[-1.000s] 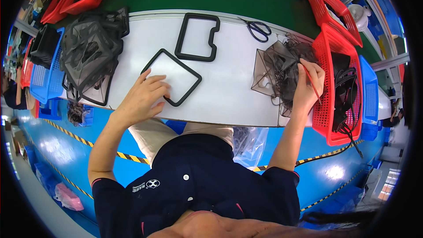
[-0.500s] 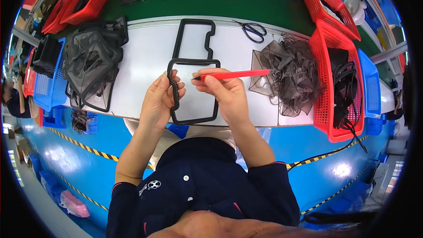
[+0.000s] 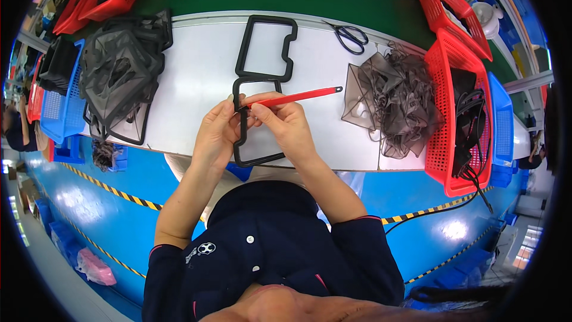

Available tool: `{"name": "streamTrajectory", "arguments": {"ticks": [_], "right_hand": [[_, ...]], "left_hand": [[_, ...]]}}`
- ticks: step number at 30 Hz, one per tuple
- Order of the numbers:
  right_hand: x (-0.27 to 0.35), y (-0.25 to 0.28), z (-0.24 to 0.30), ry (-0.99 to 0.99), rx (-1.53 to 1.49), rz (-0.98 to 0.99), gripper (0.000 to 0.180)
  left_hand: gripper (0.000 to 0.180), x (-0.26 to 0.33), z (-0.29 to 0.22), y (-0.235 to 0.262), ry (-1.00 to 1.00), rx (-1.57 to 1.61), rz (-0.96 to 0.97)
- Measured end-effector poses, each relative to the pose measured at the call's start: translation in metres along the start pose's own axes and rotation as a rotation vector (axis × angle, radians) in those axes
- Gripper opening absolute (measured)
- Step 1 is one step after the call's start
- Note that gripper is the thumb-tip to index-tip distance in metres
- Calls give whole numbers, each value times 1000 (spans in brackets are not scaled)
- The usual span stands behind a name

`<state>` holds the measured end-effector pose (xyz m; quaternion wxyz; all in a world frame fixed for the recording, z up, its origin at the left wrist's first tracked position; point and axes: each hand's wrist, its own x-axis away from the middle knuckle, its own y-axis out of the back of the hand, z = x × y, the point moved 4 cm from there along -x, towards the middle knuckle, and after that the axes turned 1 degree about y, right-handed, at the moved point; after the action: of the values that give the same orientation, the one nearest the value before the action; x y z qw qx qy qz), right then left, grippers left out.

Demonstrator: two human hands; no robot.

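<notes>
A black rubbery frame (image 3: 260,160), rectangular with a notched side, lies at the table's front edge. My left hand (image 3: 214,134) pinches its left bar. In my right hand (image 3: 291,131) is a slim red-handled tool (image 3: 307,93), its holed end pointing right. The tool's working end is at the frame's left bar, between both hands' fingertips, and mostly hidden by them. Just beyond lies a second black notched frame (image 3: 273,19), touching or nearly touching the first.
Dark scissors (image 3: 342,31) lie at the back right. A heap of sheer dark mesh (image 3: 411,101) sits to the right, before a red basket (image 3: 438,107) with black cords. Left stands a pile of black-framed mesh pieces (image 3: 122,71) beside a blue basket (image 3: 61,116).
My right hand has moved left with the red tool, bringing its tip to the frame's left bar beside my left fingers. The tool's far end now tilts further up.
</notes>
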<state>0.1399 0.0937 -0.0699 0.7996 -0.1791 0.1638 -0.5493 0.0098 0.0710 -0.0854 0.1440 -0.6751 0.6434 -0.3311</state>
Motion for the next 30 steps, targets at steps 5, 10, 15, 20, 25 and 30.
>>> {"name": "streamTrajectory", "arguments": {"ticks": [5, 10, 15, 20, 25, 30], "right_hand": [[-2, -1, 0, -4, -5, -4, 18], [1, -4, -1, 113, 208, -47, 15], [9, -18, 11, 584, 790, -92, 21], [8, -15, 9, 593, 881, -134, 20], [7, 3, 20, 588, 956, -201, 25], [23, 76, 68, 615, 1315, -478, 11]], "left_hand": [[30, -1, 2, 4, 6, 18, 3], [29, 2, 2, 1, -5, 33, -39], [27, -1, 8, 9, -45, -37, -106], [25, -2, 9, 5, -66, -57, -148], [28, -1, -7, 6, -191, -236, -202], [41, 0, -46, 36, -426, -1011, -230]]}}
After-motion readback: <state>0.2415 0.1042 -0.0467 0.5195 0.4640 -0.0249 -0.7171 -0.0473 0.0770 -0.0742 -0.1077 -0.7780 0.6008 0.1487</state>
